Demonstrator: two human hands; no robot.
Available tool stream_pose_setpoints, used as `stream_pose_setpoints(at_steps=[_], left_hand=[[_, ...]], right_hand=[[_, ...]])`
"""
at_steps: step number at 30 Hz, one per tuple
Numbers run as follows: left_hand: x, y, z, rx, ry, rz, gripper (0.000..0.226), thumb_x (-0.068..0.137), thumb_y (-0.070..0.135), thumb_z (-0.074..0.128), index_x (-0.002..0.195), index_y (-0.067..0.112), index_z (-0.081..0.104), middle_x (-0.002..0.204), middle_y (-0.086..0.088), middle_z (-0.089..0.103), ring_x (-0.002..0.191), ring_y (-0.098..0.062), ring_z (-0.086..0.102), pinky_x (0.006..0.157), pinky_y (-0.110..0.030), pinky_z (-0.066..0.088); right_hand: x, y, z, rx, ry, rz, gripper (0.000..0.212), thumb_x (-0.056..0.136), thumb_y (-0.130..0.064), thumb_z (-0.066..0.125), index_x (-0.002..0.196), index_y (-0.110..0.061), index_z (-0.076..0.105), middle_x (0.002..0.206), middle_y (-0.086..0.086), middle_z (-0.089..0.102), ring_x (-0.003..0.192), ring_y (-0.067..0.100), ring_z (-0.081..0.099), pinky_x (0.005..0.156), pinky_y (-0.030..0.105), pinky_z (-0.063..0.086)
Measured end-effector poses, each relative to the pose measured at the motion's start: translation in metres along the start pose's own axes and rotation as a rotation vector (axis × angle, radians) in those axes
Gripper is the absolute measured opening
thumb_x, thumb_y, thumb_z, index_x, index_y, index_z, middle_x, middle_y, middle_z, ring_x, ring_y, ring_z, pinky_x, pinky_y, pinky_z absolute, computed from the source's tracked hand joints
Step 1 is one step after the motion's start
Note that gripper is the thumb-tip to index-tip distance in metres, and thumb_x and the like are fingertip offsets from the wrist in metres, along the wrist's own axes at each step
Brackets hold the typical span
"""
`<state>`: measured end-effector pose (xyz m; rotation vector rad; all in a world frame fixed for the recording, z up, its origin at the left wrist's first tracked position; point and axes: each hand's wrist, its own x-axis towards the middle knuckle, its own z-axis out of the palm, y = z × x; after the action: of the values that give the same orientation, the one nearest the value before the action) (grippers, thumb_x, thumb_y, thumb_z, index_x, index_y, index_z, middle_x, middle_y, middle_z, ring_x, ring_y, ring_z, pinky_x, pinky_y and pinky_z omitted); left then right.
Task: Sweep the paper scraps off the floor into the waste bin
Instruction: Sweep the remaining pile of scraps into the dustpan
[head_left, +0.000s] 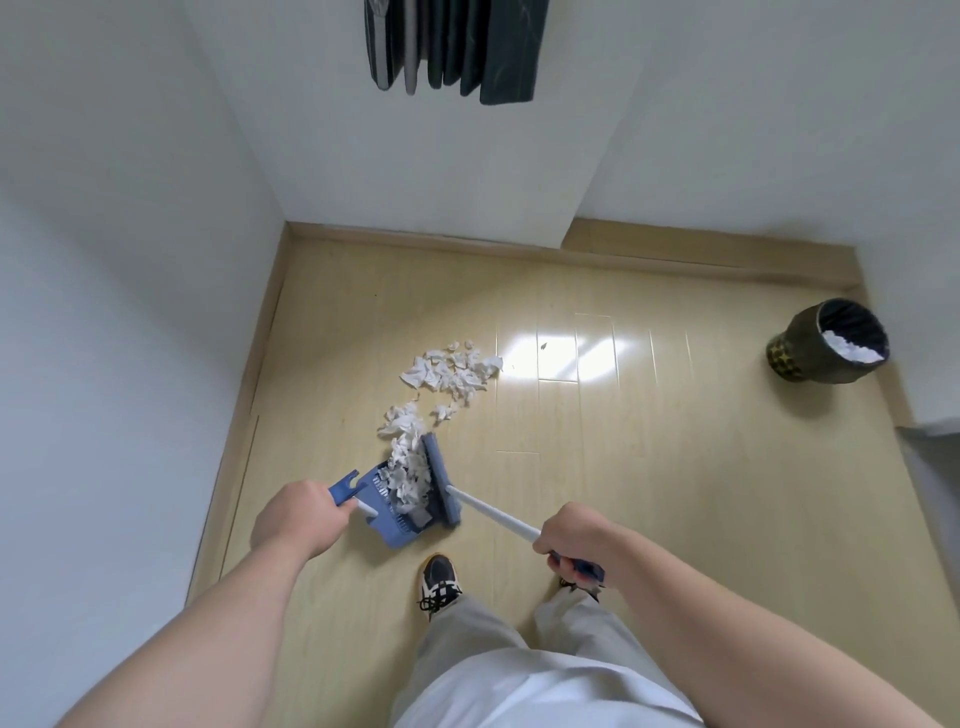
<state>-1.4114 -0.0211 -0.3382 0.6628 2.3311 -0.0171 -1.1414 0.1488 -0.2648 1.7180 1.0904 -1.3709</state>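
Note:
White paper scraps (452, 370) lie in a heap on the wooden floor, and more trail down into a blue dustpan (397, 512) that holds a pile of them. My left hand (298, 517) grips the dustpan's white handle. My right hand (574, 540) grips the white and blue handle of a broom, whose blue broom head (440, 478) stands against the scraps at the dustpan's right edge. The dark round waste bin (826, 343) stands at the far right near the wall, with white paper inside.
White walls close the floor in on the left and at the back, with a wooden skirting board (415, 236). Dark cloth (457, 47) hangs at the top. My shoes (439, 579) and legs are below the dustpan. Bare floor lies between the scraps and the bin.

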Motion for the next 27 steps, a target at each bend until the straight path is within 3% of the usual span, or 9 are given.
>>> stream_pose_setpoints(at_steps=[13, 16, 19, 21, 23, 27], left_hand=[[-0.008, -0.019, 0.004, -0.053, 0.021, -0.009, 0.044, 0.088, 0.054, 0.063, 0.063, 0.017, 0.060, 0.062, -0.002, 0.063, 0.053, -0.022, 0.057, 0.050, -0.023, 0.036], [-0.013, -0.022, 0.005, -0.063, 0.020, -0.026, 0.045, 0.088, 0.056, 0.062, 0.064, 0.018, 0.059, 0.061, -0.001, 0.062, 0.053, -0.022, 0.057, 0.050, -0.023, 0.036], [-0.019, -0.021, 0.009, -0.074, 0.026, -0.036, 0.050, 0.087, 0.060, 0.062, 0.061, 0.018, 0.055, 0.061, -0.001, 0.060, 0.054, -0.023, 0.057, 0.049, -0.023, 0.035], [-0.024, -0.017, 0.011, -0.080, 0.022, -0.043, 0.052, 0.085, 0.063, 0.062, 0.060, 0.019, 0.053, 0.062, -0.002, 0.060, 0.056, -0.024, 0.056, 0.050, -0.024, 0.037], [-0.027, -0.015, 0.012, -0.084, 0.021, -0.052, 0.053, 0.084, 0.063, 0.063, 0.060, 0.018, 0.052, 0.063, -0.002, 0.060, 0.057, -0.025, 0.057, 0.051, -0.025, 0.038], [-0.026, -0.014, 0.011, -0.076, 0.029, -0.068, 0.051, 0.086, 0.061, 0.062, 0.062, 0.016, 0.055, 0.064, -0.002, 0.062, 0.056, -0.023, 0.058, 0.051, -0.024, 0.037]], right_hand=[[0.000, -0.023, -0.009, -0.205, 0.161, 0.056, 0.016, 0.092, -0.007, 0.046, 0.105, -0.003, 0.055, 0.061, 0.006, 0.049, 0.030, 0.013, 0.034, 0.034, 0.014, 0.028], [0.003, -0.032, 0.016, -0.524, 0.206, 0.004, 0.009, 0.091, -0.003, 0.042, 0.090, -0.001, 0.051, 0.034, 0.007, 0.045, 0.020, 0.015, 0.035, 0.034, 0.017, 0.032], [-0.002, -0.035, 0.043, -0.806, 0.223, -0.103, 0.021, 0.090, 0.000, 0.044, 0.077, 0.003, 0.060, 0.027, 0.005, 0.046, 0.020, 0.015, 0.043, 0.039, 0.023, 0.041], [-0.005, -0.032, 0.057, -0.899, 0.210, -0.140, 0.021, 0.093, 0.000, 0.045, 0.093, 0.002, 0.065, 0.030, 0.006, 0.049, 0.016, 0.013, 0.042, 0.035, 0.021, 0.041], [-0.003, -0.027, 0.068, -0.839, 0.202, -0.132, 0.016, 0.096, -0.002, 0.044, 0.109, 0.002, 0.054, 0.047, 0.011, 0.054, 0.018, 0.015, 0.043, 0.027, 0.017, 0.036], [-0.006, -0.022, 0.070, -0.741, 0.207, -0.162, 0.030, 0.096, -0.002, 0.044, 0.124, 0.006, 0.049, 0.069, 0.014, 0.058, 0.043, 0.019, 0.052, 0.039, 0.025, 0.043]])
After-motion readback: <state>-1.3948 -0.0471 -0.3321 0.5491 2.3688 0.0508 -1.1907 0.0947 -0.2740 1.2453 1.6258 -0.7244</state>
